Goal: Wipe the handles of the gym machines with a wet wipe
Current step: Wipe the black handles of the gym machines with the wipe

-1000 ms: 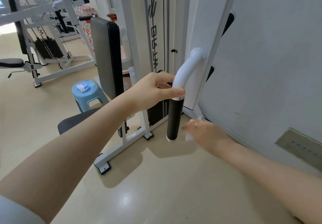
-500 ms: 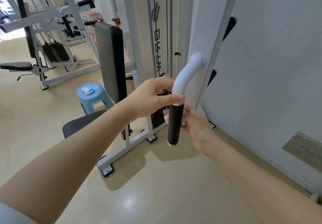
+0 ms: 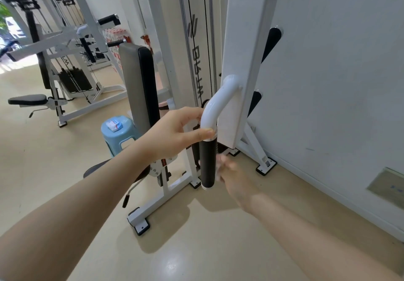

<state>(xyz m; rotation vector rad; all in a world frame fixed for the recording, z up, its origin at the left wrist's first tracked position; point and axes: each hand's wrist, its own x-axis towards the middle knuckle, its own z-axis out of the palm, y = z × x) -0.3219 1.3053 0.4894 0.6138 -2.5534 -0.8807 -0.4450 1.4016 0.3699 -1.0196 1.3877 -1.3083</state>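
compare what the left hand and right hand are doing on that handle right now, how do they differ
The left hand holds the white curved tube above the black grip, sharp in view; the right hand sits lower, beside the black grip, and is motion-blurred. The left hand's thumb and fingers plainly curl round the tube; the right hand's fingers are too smeared to read, with something pale, perhaps the wipe, against the grip. Both work the same handle.

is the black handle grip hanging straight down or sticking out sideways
Straight down: the black handle grip hangs vertically below the white tube, which the left hand holds.
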